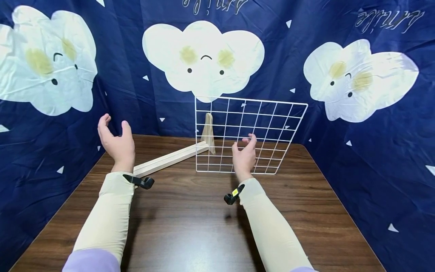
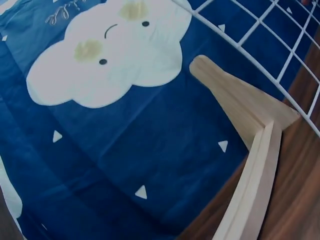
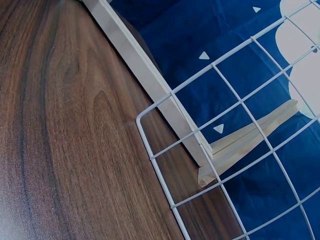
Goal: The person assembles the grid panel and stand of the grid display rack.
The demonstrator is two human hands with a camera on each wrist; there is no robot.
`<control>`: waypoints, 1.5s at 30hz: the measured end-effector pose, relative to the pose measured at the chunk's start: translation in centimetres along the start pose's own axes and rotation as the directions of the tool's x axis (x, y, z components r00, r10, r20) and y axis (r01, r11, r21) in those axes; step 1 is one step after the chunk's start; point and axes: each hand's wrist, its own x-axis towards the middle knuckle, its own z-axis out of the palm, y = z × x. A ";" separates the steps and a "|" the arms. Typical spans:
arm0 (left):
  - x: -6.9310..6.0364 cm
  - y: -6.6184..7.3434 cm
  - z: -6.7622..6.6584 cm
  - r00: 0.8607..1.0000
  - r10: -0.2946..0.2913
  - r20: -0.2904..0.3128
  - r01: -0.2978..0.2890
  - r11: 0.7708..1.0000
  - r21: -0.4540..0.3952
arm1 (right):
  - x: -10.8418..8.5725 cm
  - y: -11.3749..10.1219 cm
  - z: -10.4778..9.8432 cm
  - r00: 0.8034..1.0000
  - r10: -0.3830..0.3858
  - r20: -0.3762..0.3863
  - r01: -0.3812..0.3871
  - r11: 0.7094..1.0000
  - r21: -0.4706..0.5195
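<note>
Head view has a white wire grid on edge and tilted above the table, in front of the upright of a wooden stand and across the near end of its rail. My reading is that the step in hand is bringing grid and stand together; the next move would seem to call for steadying the grid and lining it up with the wood. The right hand is directly in front of the grid's lower middle, thumb and bent fingers parted; whether it touches the wires, I cannot tell. The left hand is raised, well apart from the grid's left side, thumb and fingers spread and holding nothing, near the rail's far end, which the forearm hides.
</note>
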 end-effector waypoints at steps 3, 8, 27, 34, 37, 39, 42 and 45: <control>-0.3 -0.5 -0.6 1.000 -0.023 0.008 0.023 1.000 0.019 | 0.0 0.0 -0.1 1.000 0.001 -0.001 -0.001 1.000 -0.005; -0.9 -1.7 -0.8 0.994 -0.107 0.033 0.106 0.994 0.007 | 0.1 -0.1 -0.1 1.000 -0.002 -0.006 0.002 1.000 -0.012; -2.5 -5.5 -0.8 0.966 -0.258 0.022 0.255 0.962 0.092 | -0.2 0.2 0.2 1.000 -0.019 -0.019 0.019 1.000 -0.002; -2.5 -5.6 -0.7 0.974 -0.225 0.021 0.222 0.972 0.082 | -0.1 0.1 0.1 1.000 -0.010 -0.019 0.010 1.000 -0.009; -2.5 -5.6 -0.7 0.977 -0.212 0.016 0.209 0.973 0.099 | -0.1 0.0 0.0 1.000 -0.006 -0.016 0.006 1.000 -0.008; -2.5 -5.6 -0.7 0.979 -0.202 0.016 0.199 0.974 0.109 | -0.1 0.0 0.0 1.000 -0.003 -0.015 0.003 1.000 -0.010; -2.5 -5.7 -0.8 0.982 -0.186 0.024 0.182 0.976 0.120 | -0.1 0.0 0.0 1.000 0.000 -0.017 0.000 1.000 -0.011; -2.6 -5.7 -0.9 0.983 -0.180 0.032 0.175 0.977 0.124 | -0.1 0.0 0.1 1.000 0.003 -0.015 -0.003 1.000 -0.011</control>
